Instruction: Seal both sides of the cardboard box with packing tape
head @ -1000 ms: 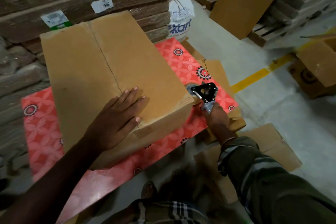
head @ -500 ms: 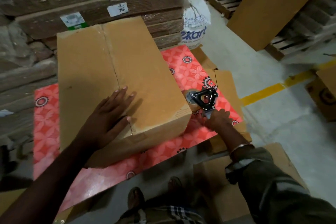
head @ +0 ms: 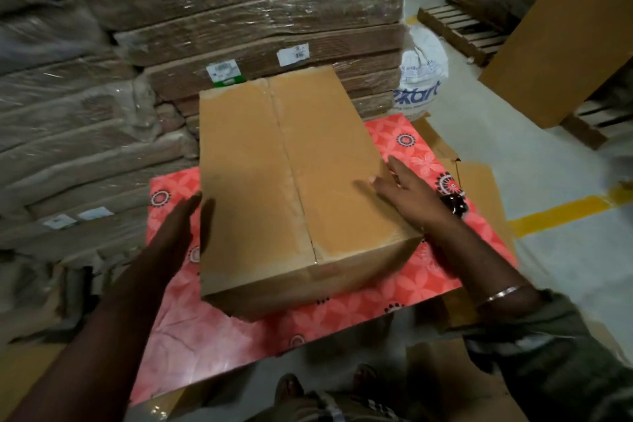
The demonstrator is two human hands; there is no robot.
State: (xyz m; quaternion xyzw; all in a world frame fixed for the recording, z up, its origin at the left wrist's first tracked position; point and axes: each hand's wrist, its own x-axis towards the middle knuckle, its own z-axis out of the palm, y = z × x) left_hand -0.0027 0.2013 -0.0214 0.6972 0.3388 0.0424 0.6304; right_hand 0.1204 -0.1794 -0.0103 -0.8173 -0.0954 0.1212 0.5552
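Observation:
A brown cardboard box [head: 260, 181] stands on a red flowered sheet [head: 376, 295]; a strip of clear tape runs along its top centre seam. My left hand [head: 178, 226] is flat and open beside the box's left wall, just off it. My right hand [head: 407, 195] rests with spread fingers on the box's right top edge, holding nothing. The black tape dispenser [head: 454, 204] lies on the sheet just behind my right wrist, mostly hidden.
Shrink-wrapped stacks of flat cardboard [head: 239, 17] rise right behind and left of the box. A white sack [head: 423, 79], wooden pallets [head: 459, 31] and a leaning cardboard sheet [head: 561, 38] stand at right. Flat cardboard pieces [head: 479, 181] lie beside the sheet.
My right hand let go of the tape dispenser and moved onto the box's right edge. My left hand slid off the box top to its left side.

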